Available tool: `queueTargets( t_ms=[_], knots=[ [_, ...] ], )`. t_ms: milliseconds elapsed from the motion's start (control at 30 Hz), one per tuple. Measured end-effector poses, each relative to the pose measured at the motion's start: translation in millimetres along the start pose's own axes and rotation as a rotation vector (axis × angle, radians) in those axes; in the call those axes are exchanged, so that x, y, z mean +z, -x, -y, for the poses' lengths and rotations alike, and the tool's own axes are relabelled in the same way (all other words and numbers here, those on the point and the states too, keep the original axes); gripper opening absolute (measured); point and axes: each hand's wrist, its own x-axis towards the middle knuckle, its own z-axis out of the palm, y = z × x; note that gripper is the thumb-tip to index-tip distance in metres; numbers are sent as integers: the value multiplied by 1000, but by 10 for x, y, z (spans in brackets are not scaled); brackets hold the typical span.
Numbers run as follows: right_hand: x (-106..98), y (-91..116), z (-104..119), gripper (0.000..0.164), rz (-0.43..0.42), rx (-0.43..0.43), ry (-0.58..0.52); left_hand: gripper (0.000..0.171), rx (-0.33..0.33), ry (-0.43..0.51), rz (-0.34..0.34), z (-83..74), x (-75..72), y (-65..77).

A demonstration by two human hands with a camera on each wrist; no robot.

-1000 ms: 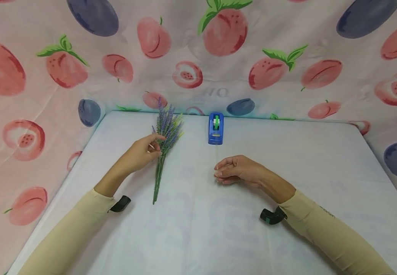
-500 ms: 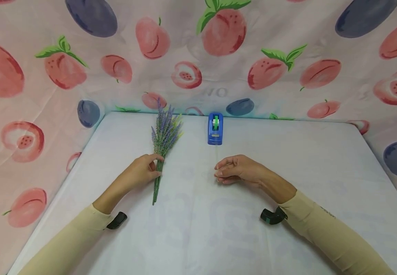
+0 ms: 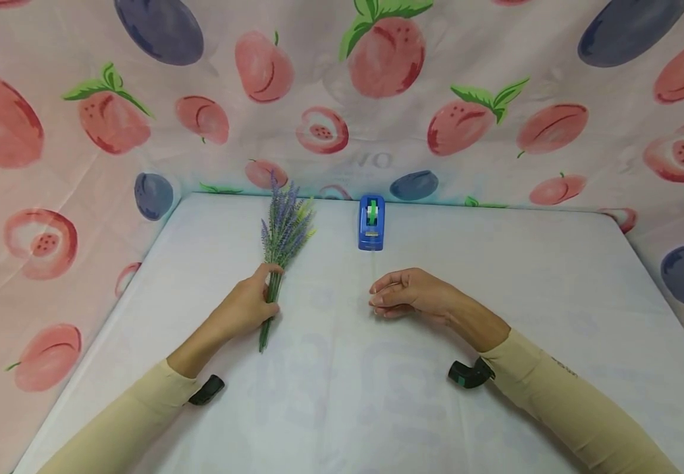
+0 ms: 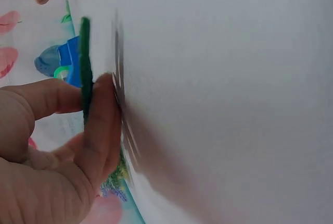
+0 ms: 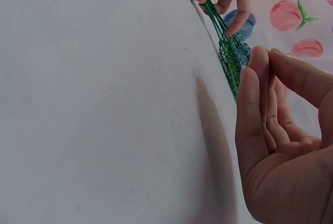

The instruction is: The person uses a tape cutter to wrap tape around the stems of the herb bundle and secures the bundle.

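Observation:
My left hand (image 3: 249, 306) pinches the green stems of a bunch of artificial lavender (image 3: 286, 230) between thumb and fingers. The purple and yellow-green heads point to the back of the table; the stem ends point towards me. In the left wrist view the thumb and fingers meet on the green stems (image 4: 85, 52), close over the table. My right hand (image 3: 415, 293) is in front of a blue tape dispenser (image 3: 371, 238) with a green core. A faint clear strip of tape (image 3: 374, 261) runs from the dispenser to the right fingertips. Thumb and fingertips meet in the right wrist view.
A white cloth covers the table (image 3: 531, 263). Behind and to the left hangs a peach-print curtain (image 3: 383, 118). Black wrist cameras (image 3: 469, 373) stick out below both sleeves, close above the cloth.
My left hand has moved from the flower heads down towards me along the bunch and taken hold of the stems. The stem ends have shifted slightly left. My right hand stays still.

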Motion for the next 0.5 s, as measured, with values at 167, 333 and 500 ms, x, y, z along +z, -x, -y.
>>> queueTargets(
  t_ms=[167, 333, 500],
  knots=[
    [0, -5, -6, 39, 2, -3, -5, 83, -93, 407, 45, 21, 15, 8],
    [1, -11, -10, 38, 3, 0, -7, 80, -112, 742, 193, 113, -18, 54],
    [-1, -19, -10, 38, 9, -2, -8, 68, -83, 964, 380, 196, -54, 118]
  ],
)
